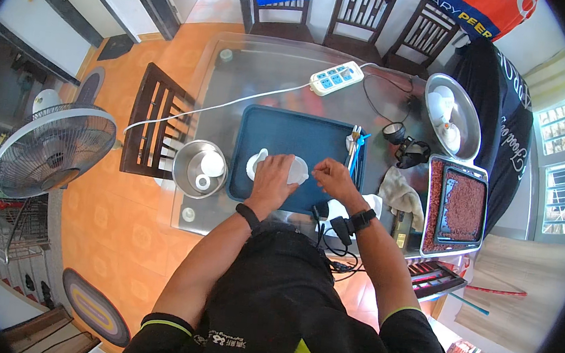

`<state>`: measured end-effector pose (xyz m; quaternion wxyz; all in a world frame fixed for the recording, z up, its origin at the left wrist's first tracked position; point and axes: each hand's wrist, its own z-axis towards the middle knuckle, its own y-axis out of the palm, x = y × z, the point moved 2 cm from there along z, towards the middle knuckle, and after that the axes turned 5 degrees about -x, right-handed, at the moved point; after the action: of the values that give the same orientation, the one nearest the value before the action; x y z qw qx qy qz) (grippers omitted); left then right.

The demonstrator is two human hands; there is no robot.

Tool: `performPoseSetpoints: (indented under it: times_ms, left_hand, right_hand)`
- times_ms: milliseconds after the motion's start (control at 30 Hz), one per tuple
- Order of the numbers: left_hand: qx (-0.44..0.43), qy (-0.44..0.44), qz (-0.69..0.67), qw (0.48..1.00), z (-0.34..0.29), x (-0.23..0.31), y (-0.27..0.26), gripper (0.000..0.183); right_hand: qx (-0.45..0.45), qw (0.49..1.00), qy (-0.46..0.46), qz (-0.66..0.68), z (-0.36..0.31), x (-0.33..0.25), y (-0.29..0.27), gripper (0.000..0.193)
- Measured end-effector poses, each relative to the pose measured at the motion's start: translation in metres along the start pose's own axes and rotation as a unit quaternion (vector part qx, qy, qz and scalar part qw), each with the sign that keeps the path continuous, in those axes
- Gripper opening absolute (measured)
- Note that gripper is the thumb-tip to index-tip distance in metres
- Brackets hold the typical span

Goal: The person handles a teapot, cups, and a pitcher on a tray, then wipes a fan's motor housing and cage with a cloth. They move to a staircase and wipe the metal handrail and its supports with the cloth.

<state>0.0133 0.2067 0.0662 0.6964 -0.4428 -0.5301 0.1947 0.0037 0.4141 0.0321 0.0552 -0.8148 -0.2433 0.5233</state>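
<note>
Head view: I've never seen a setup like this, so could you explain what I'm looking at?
There is no robot here. One wide fisheye camera on a person's head looks down, so straight edges bend near the rim and the forearms come up from below. Left in the picture is the person's left.

The left hand grips a translucent white cup; its fingers hide part of it. The right hand is curled just beside it; whether it pinches anything is too small to tell.

Both are over a dark blue tray on a table. Around it are a steel pot on the left, a power strip beyond, and a steel basin on the right.
</note>
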Motion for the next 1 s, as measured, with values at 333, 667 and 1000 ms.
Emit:
performPoseSetpoints:
  times_ms: [333, 667, 1000]
  left_hand:
    - [-0.024, 0.005, 0.025, 0.999, 0.001, -0.006, 0.019, 0.065]
    - [0.002, 0.046, 0.033, 0.998, -0.009, -0.013, 0.026, 0.051]
    - [-0.016, 0.048, 0.024, 0.998, -0.010, -0.013, 0.022, 0.040]
  right_hand:
    - [0.004, 0.999, 0.023, 0.036, -0.004, 0.018, 0.004, 0.029]
    - [-0.024, 0.999, 0.009, 0.030, 0.006, -0.001, 0.017, 0.032]
    - [0.020, 0.999, 0.025, 0.017, 0.024, 0.010, 0.029, 0.036]
